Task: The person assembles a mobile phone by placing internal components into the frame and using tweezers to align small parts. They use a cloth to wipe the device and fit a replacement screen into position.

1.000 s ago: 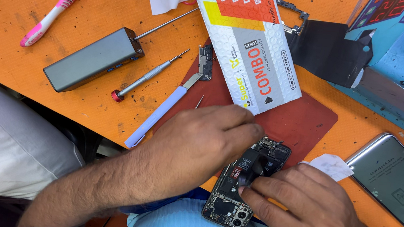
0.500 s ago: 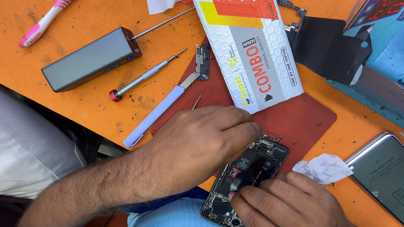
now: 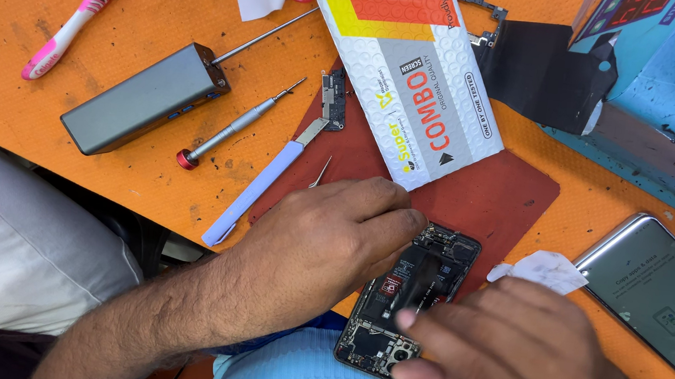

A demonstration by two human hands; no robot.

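An opened smartphone [image 3: 419,286] with its back cover off lies at the near edge of a dark red mat [image 3: 495,202], its circuit boards and camera modules exposed. My left hand [image 3: 323,242] grips the phone's upper left edge, with the fingers curled over it. My right hand [image 3: 504,353] rests on the phone's lower right side, fingertips pressing on the middle of the board. Whether the right hand holds a small tool is hidden by the fingers.
On the orange table lie a grey metal box [image 3: 142,98], a red-capped screwdriver [image 3: 231,128], a lilac-handled pry tool [image 3: 258,185], tweezers [image 3: 319,173], a pink toothbrush [image 3: 76,12], a white padded parcel [image 3: 404,71], a crumpled tissue [image 3: 542,269], a second phone [image 3: 661,294] and a blue machine [image 3: 665,98].
My right hand has slid up over the phone's lower part, covering more of it. My left hand keeps its grip in the same place.
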